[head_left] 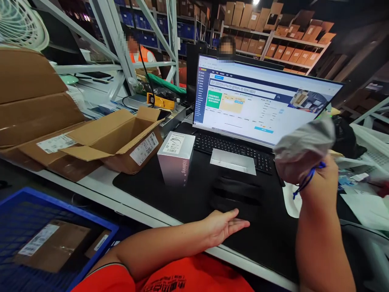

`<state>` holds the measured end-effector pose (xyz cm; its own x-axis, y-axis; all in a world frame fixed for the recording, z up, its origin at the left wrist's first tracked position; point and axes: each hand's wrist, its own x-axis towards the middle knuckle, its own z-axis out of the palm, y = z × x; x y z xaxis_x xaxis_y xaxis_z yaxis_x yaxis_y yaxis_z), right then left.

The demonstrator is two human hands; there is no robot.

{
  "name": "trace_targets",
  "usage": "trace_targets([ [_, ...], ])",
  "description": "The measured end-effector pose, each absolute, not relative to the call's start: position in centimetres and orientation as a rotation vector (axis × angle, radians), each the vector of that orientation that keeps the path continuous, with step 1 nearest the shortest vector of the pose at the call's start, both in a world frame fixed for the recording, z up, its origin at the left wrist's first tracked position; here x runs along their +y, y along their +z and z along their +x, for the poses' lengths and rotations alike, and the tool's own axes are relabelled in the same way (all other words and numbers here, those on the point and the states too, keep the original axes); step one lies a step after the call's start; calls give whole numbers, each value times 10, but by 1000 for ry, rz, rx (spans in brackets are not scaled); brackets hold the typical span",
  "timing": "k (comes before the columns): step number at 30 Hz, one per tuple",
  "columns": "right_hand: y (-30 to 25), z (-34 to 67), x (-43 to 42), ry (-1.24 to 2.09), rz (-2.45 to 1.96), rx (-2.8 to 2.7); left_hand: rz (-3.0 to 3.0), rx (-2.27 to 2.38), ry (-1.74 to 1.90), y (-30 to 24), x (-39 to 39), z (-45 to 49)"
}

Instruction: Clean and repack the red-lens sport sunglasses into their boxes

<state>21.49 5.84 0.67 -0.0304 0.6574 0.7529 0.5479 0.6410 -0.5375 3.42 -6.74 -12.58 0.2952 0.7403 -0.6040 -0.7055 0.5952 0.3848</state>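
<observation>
Ahead in the head view, the right hand [319,186] is raised, its fingers closed narrowly around a grey pouch [304,150] with a blue drawstring [309,178]. The left hand [223,227] lies open and flat on a black desk mat [152,194], near a padded wrist rest [237,192]. A white product box [176,158] stands upright on the mat, just beside an open cardboard carton [121,142].
</observation>
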Motion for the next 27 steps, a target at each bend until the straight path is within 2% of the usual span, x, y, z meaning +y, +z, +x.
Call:
trace_targets([
  [5, 9, 212, 48, -536, -1070, -2003, 429, 809, 648, -115, -74, 13],
  [8, 0, 208, 48, -652, -924, -2207, 887, 855, 645, -93, -80, -16],
  [9, -3, 206, 48, -655, -851, -2236, 1089, 928, 782, -83, -80, -26],
  [12, -11, 196, 48, -620, -633, -2255, 1722, 1199, 1500, -56, -71, -46],
  [14, -16, 186, 46, -550, -494, -2268, 2023, 1276, 1751, -43, -57, -50],
  [16, -21, 175, 41, -421, -341, -2283, 2143, 1300, 1581, -38, -41, -47],
  [18, -25, 167, 37, -266, -200, -2267, 2094, 1283, 1284, -39, -28, -41],
  [20, -27, 162, 34, -159, -180, -2235, 1982, 1249, 1172, -44, -20, -35],
  [25, -22, 165, 33, -184, -690, -2002, 1876, 1363, 1582, -64, -13, -43],
  [27, -21, 165, 31, -174, -701, -1978, 1906, 1389, 1678, -72, -10, -50],
])
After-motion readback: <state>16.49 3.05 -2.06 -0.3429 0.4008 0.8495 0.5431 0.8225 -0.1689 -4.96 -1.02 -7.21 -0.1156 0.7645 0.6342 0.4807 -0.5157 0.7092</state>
